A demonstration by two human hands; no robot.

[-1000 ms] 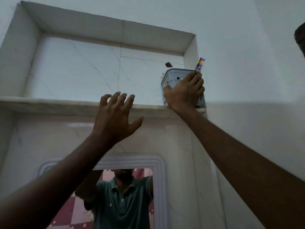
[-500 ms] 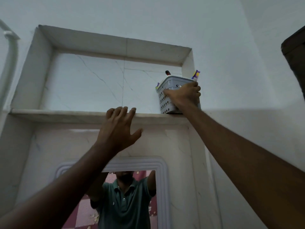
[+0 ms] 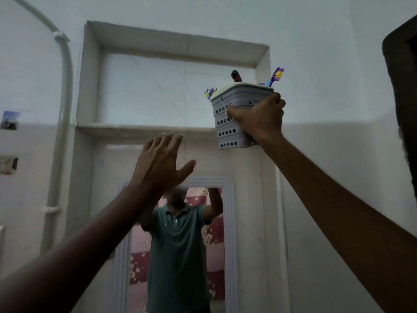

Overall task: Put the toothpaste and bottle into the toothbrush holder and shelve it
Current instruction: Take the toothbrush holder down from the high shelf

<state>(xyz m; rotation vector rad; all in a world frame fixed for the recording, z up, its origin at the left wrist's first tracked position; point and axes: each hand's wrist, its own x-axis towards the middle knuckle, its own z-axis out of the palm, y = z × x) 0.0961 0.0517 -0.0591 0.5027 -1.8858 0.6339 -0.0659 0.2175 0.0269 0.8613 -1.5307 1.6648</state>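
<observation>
The right hand (image 3: 257, 118) grips the toothbrush holder (image 3: 234, 123) at the shelf (image 3: 135, 129) edge; the left hand (image 3: 160, 163) is open. Loading appears complete, though contents are unclear. Seating remains.

A: what kind of room is this?

B: home bathroom, pretty sure. There's a mirror (image 3: 178, 245) in a molded white frame on the wall, and right above it a marble-lined niche (image 3: 171, 86) with a stone shelf (image 3: 144, 129) along its bottom edge.

A: could be any room tho

B: nah, a grey holder (image 3: 228, 132) full of toothbrushes (image 3: 276, 75) is up at the shelf's right end, and a painted pipe (image 3: 65, 91) runs down the wall on the left.
</observation>
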